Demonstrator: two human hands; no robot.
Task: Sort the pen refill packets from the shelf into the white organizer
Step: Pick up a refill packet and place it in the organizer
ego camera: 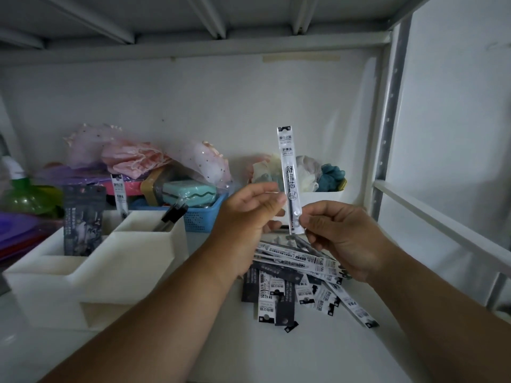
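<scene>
Both hands hold one white refill packet (289,180) upright above the shelf (318,352): the left hand (249,214) pinches its edge about midway up, and the right hand (336,236) pinches its lower end between thumb and fingertips. The loose pile of packets (301,277) lies on the shelf just below and behind the hands, white and dark ones mixed. The white organizer (91,269) stands to the left, with a dark packet (81,219) in a front compartment, a white packet (119,199) upright in a rear one, and dark pens (172,215) in another. The step looks like reading the label to choose a slot. It would go best to let one hand release, carry the packet left, match it to the white one at the back, and lower it end-first so the thin film does not buckle on the wall.
</scene>
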